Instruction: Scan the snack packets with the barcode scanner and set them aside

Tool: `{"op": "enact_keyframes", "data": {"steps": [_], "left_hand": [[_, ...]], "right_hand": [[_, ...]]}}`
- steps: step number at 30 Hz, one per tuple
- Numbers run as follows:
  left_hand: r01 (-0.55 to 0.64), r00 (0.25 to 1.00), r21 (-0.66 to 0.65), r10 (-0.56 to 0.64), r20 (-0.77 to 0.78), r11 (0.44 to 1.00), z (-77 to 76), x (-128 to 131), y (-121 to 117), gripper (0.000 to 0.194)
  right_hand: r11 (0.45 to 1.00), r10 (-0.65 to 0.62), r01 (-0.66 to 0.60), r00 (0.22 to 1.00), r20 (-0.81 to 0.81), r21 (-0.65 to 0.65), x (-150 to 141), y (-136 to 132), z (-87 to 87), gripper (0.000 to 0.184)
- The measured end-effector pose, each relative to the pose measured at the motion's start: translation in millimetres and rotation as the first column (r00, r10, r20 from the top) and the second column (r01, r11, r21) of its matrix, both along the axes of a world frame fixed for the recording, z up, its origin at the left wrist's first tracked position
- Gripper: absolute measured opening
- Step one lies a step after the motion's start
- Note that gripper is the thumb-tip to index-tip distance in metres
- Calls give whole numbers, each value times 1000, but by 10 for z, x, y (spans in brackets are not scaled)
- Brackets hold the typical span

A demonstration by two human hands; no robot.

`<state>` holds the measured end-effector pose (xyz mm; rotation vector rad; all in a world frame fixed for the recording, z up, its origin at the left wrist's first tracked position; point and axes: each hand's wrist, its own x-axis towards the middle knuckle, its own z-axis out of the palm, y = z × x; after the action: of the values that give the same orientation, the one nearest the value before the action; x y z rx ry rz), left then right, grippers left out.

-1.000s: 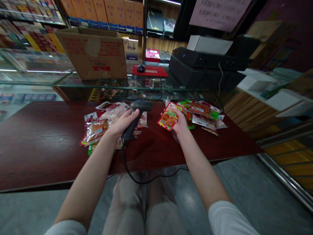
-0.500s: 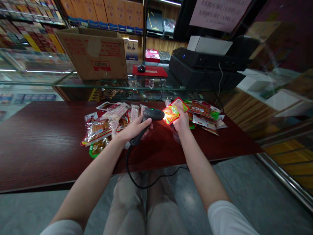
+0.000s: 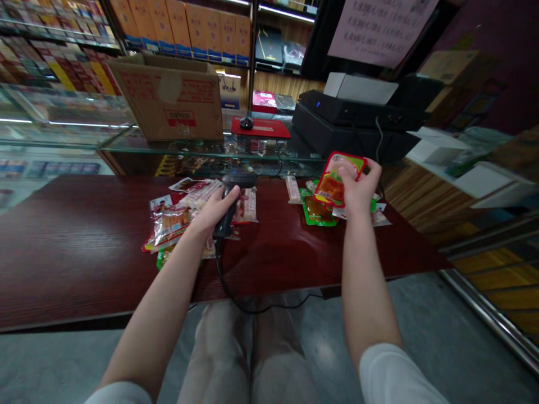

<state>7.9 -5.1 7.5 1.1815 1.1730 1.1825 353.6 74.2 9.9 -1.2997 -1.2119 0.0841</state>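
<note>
Over the dark red table [image 3: 71, 252], the black barcode scanner [image 3: 227, 216] is in the left hand [image 3: 210, 210], and its head points forward above the middle of the table. The left fingers [image 3: 229, 196] curve around the scanner's handle and are closed on it, with the thumb side on top. The scanner's cable [image 3: 223, 269] goes down from the handle and over the table's near edge.

The right hand [image 3: 357, 185] is raised above the right part of the table and grips a red packet [image 3: 334, 179] with a yellow-green top. The right fingers [image 3: 349, 171] are bent over the packet's face and pinch it near its upper edge, and the packet stands tilted, not flat.

Under this hand, on the table, lie a green packet [image 3: 318, 212] and a few other packets. A pale stick packet [image 3: 293, 189] lies apart from them, toward the table's far edge. Left of the middle, a heap of packets [image 3: 177, 219] lies just beside the left hand, and a single pale packet [image 3: 246, 205] lies close to the scanner.

Behind the table stands a glass counter [image 3: 202, 148], with a cardboard box [image 3: 168, 101] and a black machine [image 3: 353, 120] on top. The person's knees [image 3: 248, 353] show below the table's near edge.
</note>
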Motion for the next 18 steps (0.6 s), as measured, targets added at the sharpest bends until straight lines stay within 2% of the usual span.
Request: {"op": "enact_keyframes", "data": {"steps": [3,5,7,9,11,13,15,17,18], "left_hand": [[-89,996,-35,90,26,995,44,-98,28,41],[-128,991,-59,130,39,990,66,-154,38,39],[-145,987,-66,149,57,987,76,-194,47,38],[-144,987,-62,148,67,988,69,-219,59,39],[-131,989,-52,134,62,990,46,-236,77,40],[-123,990,-40,125,60,992,12,-252,99,41],[-121,990,-28,123,67,992,-23,-274,119,42],[-118,990,-15,119,82,993,-44,-299,130,44],[-113,989,-9,113,92,994,-47,-312,130,44]], "right_hand": [[968,-148,174,977,154,-178,379,59,235,49],[899,-214,298,938,273,-321,522,90,284,42],[796,-222,381,907,358,-470,598,118,250,38],[708,-237,438,886,398,-554,641,131,179,41],[674,-290,489,865,410,-554,665,113,128,47],[726,-338,513,847,411,-459,642,54,123,47],[840,-317,460,847,427,-288,507,-33,144,42],[952,-193,277,872,449,-128,205,-122,128,33],[985,-61,126,899,434,-121,-10,-159,87,30]]}}
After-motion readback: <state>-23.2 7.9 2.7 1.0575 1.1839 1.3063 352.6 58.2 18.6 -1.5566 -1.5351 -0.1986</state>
